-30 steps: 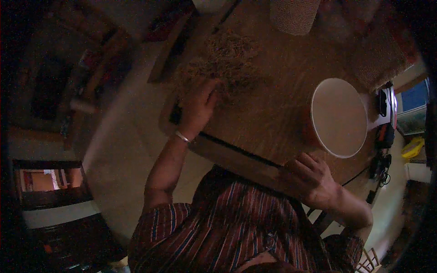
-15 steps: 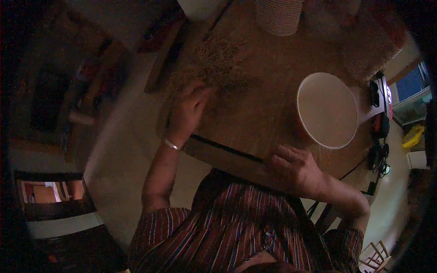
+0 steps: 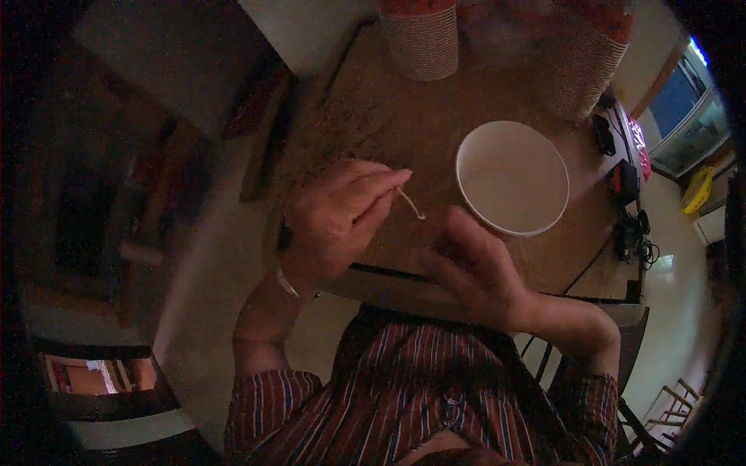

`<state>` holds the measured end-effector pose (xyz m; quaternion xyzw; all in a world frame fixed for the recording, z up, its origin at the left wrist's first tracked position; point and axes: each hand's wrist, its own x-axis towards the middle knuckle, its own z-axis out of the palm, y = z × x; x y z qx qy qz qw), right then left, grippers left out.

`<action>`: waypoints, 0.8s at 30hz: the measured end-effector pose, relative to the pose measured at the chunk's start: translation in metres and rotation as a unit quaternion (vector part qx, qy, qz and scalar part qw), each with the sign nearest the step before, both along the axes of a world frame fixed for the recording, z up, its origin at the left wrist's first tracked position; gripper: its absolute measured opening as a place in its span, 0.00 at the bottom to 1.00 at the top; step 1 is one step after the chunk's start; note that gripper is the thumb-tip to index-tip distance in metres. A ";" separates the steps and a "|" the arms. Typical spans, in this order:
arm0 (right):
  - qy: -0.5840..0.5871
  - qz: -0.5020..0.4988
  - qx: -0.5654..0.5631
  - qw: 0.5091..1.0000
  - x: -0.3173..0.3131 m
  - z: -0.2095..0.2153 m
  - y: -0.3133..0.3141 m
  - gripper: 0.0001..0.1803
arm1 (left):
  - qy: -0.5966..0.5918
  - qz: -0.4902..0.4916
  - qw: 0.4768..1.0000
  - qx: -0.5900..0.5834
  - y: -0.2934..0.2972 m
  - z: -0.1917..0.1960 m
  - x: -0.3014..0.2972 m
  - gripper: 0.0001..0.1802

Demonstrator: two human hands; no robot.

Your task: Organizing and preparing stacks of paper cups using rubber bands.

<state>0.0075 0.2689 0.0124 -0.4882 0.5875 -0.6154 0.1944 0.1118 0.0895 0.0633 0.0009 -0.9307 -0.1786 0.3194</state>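
Note:
My left hand (image 3: 342, 213) is closed in a pinch over the near left of the table. From its fingertips sticks a thin pale strand (image 3: 409, 203) with a small curled, lighter tip, perhaps a dried stem. My right hand (image 3: 470, 260) is raised just right of that tip, its fingers bent and smeared by motion; whether anything is in them I cannot tell. A heap of brown, stringy dried bits (image 3: 334, 128) lies on the table behind my left hand. Behind my right hand stands a large white round tub (image 3: 458, 175), its mouth facing up.
Tall stacks of ribbed cups (image 3: 422, 46) stand at the back of the brown table (image 3: 435, 105), with another stack (image 3: 587, 66) at the back right. Black cables and adapters (image 3: 633, 241) lie along the right edge. A yellow object (image 3: 697, 190) is beyond it.
My left hand has come from the brown heap toward the middle, with the thin strand now showing in its pinch. My right hand has risen toward it. The view has shifted.

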 end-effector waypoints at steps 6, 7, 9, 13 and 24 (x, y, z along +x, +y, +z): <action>-0.198 0.063 0.091 0.974 0.001 0.001 0.009 0.10 | 0.038 -0.015 0.986 -0.164 0.019 -0.004 -0.018 0.25; -0.211 0.030 0.073 0.974 -0.002 0.005 0.010 0.13 | 0.040 -0.018 0.985 -0.164 0.022 -0.007 -0.019 0.25; -0.222 -0.008 0.053 0.974 -0.008 0.010 0.011 0.15 | 0.057 -0.031 0.964 -0.259 0.029 -0.012 -0.022 0.27; -0.384 -0.009 0.032 0.923 -0.017 0.018 0.016 0.18 | 0.058 -0.036 0.967 -0.246 0.042 -0.014 -0.019 0.26; -0.432 -0.040 0.056 0.899 -0.030 0.018 0.023 0.14 | 0.077 -0.098 0.971 -0.203 0.049 -0.028 -0.024 0.18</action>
